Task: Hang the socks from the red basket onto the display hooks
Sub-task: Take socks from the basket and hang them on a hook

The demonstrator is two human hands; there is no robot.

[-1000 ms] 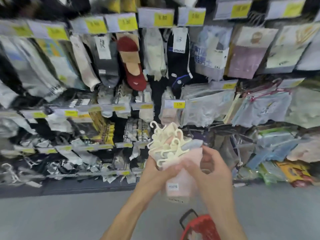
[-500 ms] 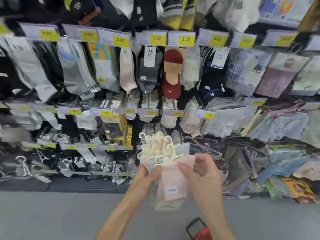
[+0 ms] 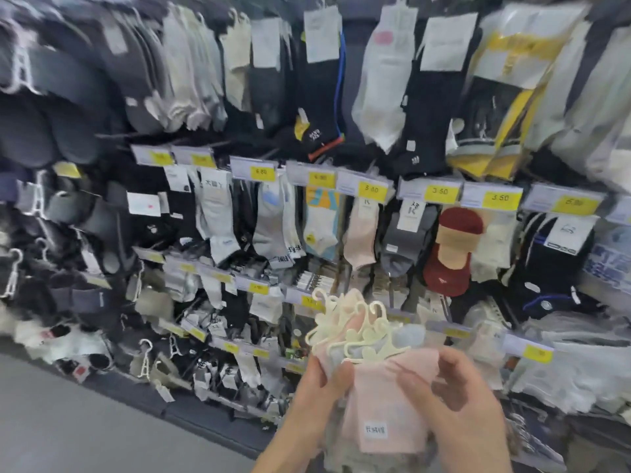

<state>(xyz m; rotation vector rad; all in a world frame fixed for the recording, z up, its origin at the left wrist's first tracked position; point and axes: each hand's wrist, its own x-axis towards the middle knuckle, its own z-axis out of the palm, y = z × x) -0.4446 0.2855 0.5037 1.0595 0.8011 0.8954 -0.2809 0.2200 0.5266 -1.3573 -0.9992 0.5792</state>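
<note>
Socks: a bundle of socks [image 3: 382,401], a pink pair in front with paler ones behind, held low before the display and apart from every hook.
Hangers: cream plastic hangers [image 3: 355,331] fan out of the bundle's top, and none of them is on a hook.
Left hand: the left hand [image 3: 316,392] grips the bundle from its left side, thumb across the front.
Right hand: the right hand [image 3: 459,397] has its fingers curled on the front pair's upper right edge, probably working it loose.
Display: the display wall [image 3: 218,213] is crowded with hung socks under yellow price tags [image 3: 373,190]. One hanging pink pair [image 3: 361,233] looks like a likely match.
Red basket: out of view.
Progress: early or midway, I cannot tell which. Everything in hand is unhung, and the next step is to free one pair and hook it.
</note>
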